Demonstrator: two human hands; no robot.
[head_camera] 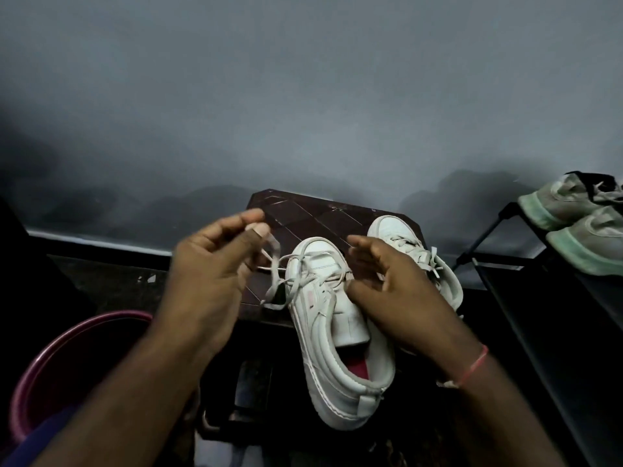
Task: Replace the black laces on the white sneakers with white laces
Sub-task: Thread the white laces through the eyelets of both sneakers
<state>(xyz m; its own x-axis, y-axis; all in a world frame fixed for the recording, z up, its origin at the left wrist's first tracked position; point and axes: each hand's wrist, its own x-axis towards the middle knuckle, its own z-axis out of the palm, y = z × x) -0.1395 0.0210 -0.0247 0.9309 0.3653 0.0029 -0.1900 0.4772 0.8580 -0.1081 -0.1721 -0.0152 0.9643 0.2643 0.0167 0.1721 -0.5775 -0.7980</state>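
Over the sneaker (323,348), left hand (209,274) pinches white lace (274,247).

Two white sneakers on one tabletop (303,214): a near sneaker (337,348) and a far sneaker (401,234), each with one white lace (274,251). Two hands: left hand (209,274), right hand (397,298). One rack (499,224), two grey shoes (566,203), one basin (50,365), one wrist thread (475,365).

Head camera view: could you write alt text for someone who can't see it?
A person's left hand pinches a white lace threaded in the near white sneaker, which lies on a dark stool; the right hand is at its tongue. A second white-laced sneaker lies behind, a pink tub left, a shoe rack right.
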